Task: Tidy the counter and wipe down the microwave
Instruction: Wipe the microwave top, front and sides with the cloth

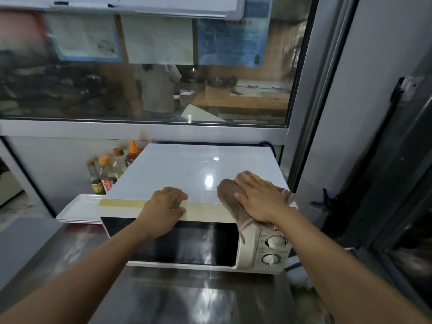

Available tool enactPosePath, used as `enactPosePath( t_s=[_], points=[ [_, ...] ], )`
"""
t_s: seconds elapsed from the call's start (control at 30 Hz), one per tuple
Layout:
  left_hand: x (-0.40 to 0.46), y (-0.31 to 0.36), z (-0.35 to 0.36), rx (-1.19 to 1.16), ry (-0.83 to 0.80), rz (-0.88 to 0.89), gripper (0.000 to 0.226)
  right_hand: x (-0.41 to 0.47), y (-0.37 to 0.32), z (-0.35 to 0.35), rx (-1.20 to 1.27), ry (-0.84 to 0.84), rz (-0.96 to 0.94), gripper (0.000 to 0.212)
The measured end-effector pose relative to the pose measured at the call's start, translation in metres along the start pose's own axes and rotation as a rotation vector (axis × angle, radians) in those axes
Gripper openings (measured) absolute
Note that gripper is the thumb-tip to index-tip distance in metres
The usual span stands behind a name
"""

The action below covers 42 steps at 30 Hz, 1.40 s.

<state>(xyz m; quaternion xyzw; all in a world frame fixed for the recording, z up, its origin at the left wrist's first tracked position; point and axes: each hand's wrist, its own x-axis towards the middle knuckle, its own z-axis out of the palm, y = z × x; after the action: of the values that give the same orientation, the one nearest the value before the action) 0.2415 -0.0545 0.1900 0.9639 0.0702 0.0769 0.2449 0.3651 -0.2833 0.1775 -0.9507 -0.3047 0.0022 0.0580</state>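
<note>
A white microwave (187, 169) with a dark glass door and two round knobs stands on the steel counter (182, 298). A strip of beige tape runs along its front top edge. My right hand (259, 197) lies flat on a brown cloth (230, 195), pressing it onto the right front part of the microwave's top. One end of the cloth hangs down over the control panel. My left hand (166, 206) rests on the front top edge of the microwave, fingers bent over the tape, holding nothing.
Several sauce bottles (109, 167) stand left of the microwave against the wall. A stack of white trays (79, 208) lies beside its left front corner. A window is behind, and a dark metal door frame (383, 160) rises close on the right.
</note>
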Motion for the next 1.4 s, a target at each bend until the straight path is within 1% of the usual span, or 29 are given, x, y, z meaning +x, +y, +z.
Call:
enactPosePath(
  t_s=[0.1,0.2,0.27,0.33,0.4,0.47,0.5,0.53,0.6,0.67,0.7,0.73,0.8,0.87,0.93,1.0,1.07,1.13,1.2,1.23,1.3,1.4],
  points=[
    [0.007,-0.005,-0.011,-0.061,-0.058,-0.024,0.027,0.023,-0.036,0.004,0.015,0.013,-0.044,0.059],
    [0.011,-0.01,-0.016,-0.146,-0.024,-0.054,0.023,0.031,-0.067,0.011,0.002,0.022,-0.158,0.058],
    [0.015,-0.012,-0.016,-0.162,0.008,-0.05,0.023,0.026,-0.074,0.015,-0.001,0.018,-0.229,0.057],
    [0.018,-0.013,-0.016,-0.156,0.015,-0.038,0.029,0.018,-0.067,0.011,0.031,-0.004,-0.235,0.057],
    [0.022,-0.015,-0.017,-0.168,0.009,-0.029,0.032,0.01,-0.056,0.004,0.049,-0.047,-0.175,0.058],
    [0.025,-0.015,-0.017,-0.185,0.004,-0.015,0.031,0.002,-0.049,-0.004,0.083,-0.092,-0.111,0.059],
    [0.027,-0.014,-0.018,-0.185,0.004,-0.005,0.03,-0.002,-0.048,-0.009,0.125,-0.087,-0.089,0.06],
    [0.028,-0.013,-0.018,-0.183,0.006,0.006,0.03,-0.006,-0.046,-0.013,0.179,-0.05,-0.064,0.06],
    [0.033,-0.01,-0.019,-0.178,0.009,0.016,0.03,-0.012,-0.042,-0.021,0.276,0.087,0.031,0.061],
    [0.038,-0.005,-0.017,-0.16,0.008,0.003,0.032,-0.017,-0.034,-0.028,0.288,0.193,0.204,0.062],
    [0.042,-0.002,-0.016,-0.133,0.005,-0.009,0.035,-0.019,-0.031,-0.03,0.262,0.208,0.303,0.06],
    [0.046,0.001,-0.014,-0.096,-0.006,-0.023,0.038,-0.02,-0.028,-0.031,0.231,0.199,0.386,0.057],
    [0.055,0.008,-0.008,-0.02,-0.05,-0.054,0.042,-0.024,-0.028,-0.03,0.168,0.138,0.487,0.057],
    [0.063,0.018,-0.003,0.0,-0.095,-0.078,0.044,-0.026,-0.03,-0.027,0.112,0.087,0.539,0.058],
    [0.071,0.028,0.002,-0.01,-0.117,-0.075,0.038,-0.024,-0.033,-0.025,0.101,0.075,0.573,0.053],
    [0.076,0.039,0.006,-0.021,-0.142,-0.072,0.028,-0.02,-0.037,-0.025,0.185,0.073,0.6,0.036],
    [0.08,0.048,0.008,0.005,-0.193,-0.065,0.023,-0.017,-0.04,-0.027,0.272,0.073,0.599,0.026],
    [0.08,0.053,0.008,0.016,-0.229,-0.047,0.016,-0.016,-0.041,-0.03,0.382,0.104,0.561,0.021],
    [0.08,0.054,0.005,-0.017,-0.219,-0.014,0.008,-0.018,-0.042,-0.038,0.591,0.175,0.545,0.022],
    [0.079,0.054,0.003,-0.075,-0.201,-0.008,0.009,-0.019,-0.042,-0.044,0.707,0.22,0.553,0.02],
    [0.078,0.051,-0.005,-0.3,-0.182,-0.041,0.015,-0.021,-0.043,-0.058,0.952,0.297,0.573,0.015],
    [0.076,0.049,-0.024,-0.671,-0.185,-0.115,0.017,-0.022,-0.046,-0.078,1.178,0.376,0.586,0.015]
  ],
)
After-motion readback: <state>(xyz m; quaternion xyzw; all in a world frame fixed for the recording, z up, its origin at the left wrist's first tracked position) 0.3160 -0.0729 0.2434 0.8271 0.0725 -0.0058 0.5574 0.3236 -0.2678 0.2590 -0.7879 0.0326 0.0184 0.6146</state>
